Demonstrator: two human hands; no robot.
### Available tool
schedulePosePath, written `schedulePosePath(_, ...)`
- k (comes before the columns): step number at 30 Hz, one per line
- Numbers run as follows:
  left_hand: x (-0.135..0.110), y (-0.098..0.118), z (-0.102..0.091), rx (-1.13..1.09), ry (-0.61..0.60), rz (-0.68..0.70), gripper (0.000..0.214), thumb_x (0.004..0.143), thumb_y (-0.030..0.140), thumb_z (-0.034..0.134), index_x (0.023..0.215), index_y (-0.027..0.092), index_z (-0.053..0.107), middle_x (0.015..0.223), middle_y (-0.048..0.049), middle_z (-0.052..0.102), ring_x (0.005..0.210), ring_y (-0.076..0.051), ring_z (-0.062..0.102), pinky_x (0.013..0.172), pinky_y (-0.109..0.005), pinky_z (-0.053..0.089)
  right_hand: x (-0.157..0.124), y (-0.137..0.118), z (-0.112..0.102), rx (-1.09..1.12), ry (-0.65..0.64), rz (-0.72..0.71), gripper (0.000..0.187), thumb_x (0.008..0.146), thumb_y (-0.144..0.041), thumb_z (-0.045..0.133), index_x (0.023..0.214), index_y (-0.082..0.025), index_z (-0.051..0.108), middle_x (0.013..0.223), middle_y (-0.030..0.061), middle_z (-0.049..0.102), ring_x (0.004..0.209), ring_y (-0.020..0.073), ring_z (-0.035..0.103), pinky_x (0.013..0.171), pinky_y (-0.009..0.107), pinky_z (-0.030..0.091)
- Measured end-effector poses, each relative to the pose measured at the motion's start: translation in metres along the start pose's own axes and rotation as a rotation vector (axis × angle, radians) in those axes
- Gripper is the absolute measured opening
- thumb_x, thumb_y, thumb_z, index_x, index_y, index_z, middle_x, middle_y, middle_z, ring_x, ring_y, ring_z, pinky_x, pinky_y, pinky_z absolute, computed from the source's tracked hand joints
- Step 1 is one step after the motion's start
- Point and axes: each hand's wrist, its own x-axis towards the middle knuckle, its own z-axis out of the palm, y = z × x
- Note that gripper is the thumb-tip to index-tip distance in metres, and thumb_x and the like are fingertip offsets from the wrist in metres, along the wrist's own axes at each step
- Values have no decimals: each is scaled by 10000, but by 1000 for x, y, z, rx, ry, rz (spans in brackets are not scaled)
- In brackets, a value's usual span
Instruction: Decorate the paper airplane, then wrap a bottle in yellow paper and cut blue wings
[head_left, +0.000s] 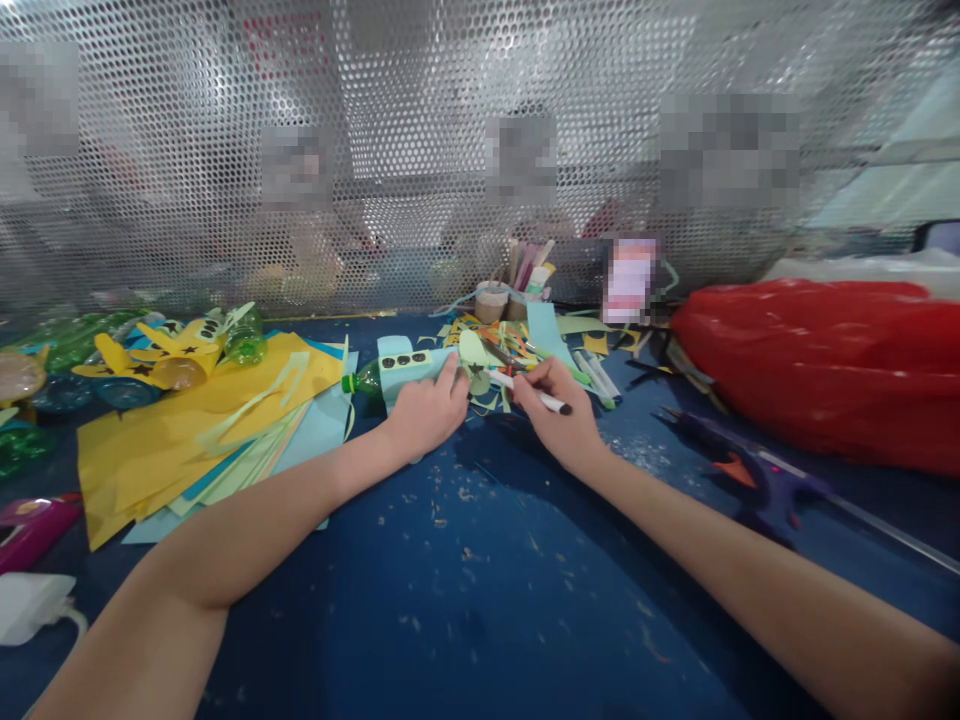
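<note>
A green plastic bottle (367, 380) lies on its side, wrapped in light blue paper with a pale strip of dark round windows (405, 360). My left hand (431, 408) is closed over the wrapped body and steadies it. At its right end a pale green paper piece (474, 352) carries a dark star. My right hand (561, 410) pinches a white marker (551, 401) with a black end, its other end pointing left at the star. Whether the tip touches the paper I cannot tell. Paper scraps (450, 330) lie around and behind the bottle.
Yellow and green paper sheets (172, 430) and decorated bottles (157, 360) lie left. At right are a purple glue gun (772, 470) and a red plastic bag (825, 360). Cups with sticks (495, 300) and a phone (631, 280) stand before a perforated metal screen (420, 130).
</note>
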Motion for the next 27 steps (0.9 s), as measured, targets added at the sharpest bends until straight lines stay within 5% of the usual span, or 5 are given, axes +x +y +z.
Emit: schedulePosePath(27,0,-1,4,-18,45,0,451,971,286,315,1340,89,483,1476,-236,384,740,-221,679,547,-336,510,-1,-2,-1,-4,-5,-4,219,877,-306,565,724,-234,426,645,-31,514,548,123,447,529,280,348)
